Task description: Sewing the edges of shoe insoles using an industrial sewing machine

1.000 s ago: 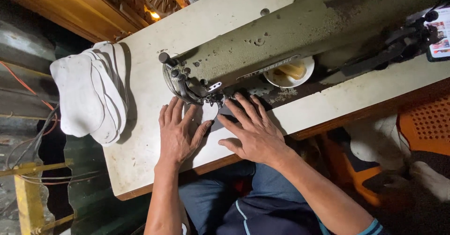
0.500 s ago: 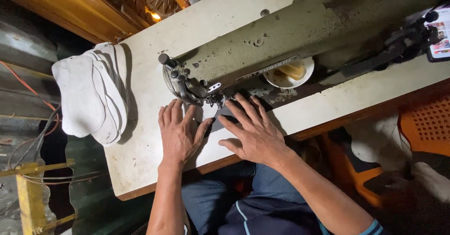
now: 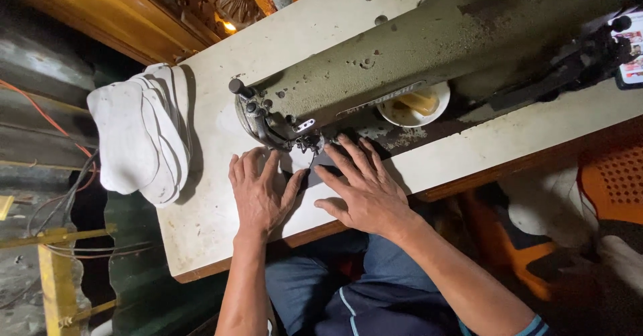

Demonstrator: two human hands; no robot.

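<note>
Left hand [image 3: 260, 192], right hand [image 3: 365, 190] flat, spread

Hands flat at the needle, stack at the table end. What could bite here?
1. Both the left hand and right hand press the dark fabric right beside the needle; a fingertip could likely slide under it.
2. The white stack overhangs the table edge and might slip off.
3. The small bowl sits tucked under the machine arm; vibration could possibly shift it.
</note>
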